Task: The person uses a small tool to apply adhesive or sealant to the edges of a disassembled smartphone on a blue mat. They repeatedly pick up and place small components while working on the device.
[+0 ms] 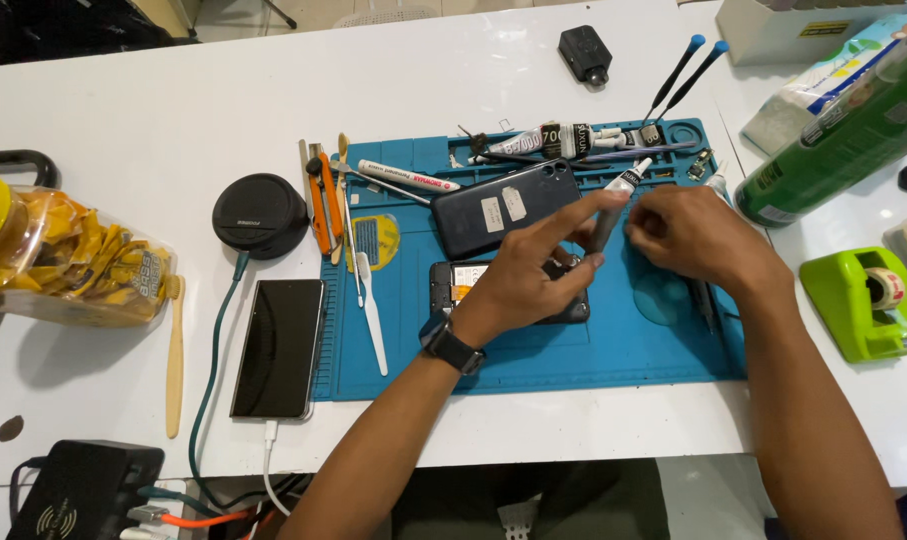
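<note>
My left hand [533, 270] rests over an opened phone body [453, 285] on the blue repair mat [533, 370], and its thumb and forefinger pinch a small grey glue tube [613, 205] with a white nozzle pointing up and right. My right hand [698, 235] lies curled on the mat just right of the tube, fingers closed near its lower end; I cannot tell whether it grips anything. A dark phone back cover [503, 205] lies just above my left hand. A black watch [453, 348] is on my left wrist.
Tweezers, orange pry tools, a white spudger [371, 310] and glue tubes [538, 140] lie along the mat's top and left. A second phone [278, 345] charges left of the mat beside a round black speaker [260, 215]. A green bottle [843, 130] and green tape dispenser [858, 300] stand right.
</note>
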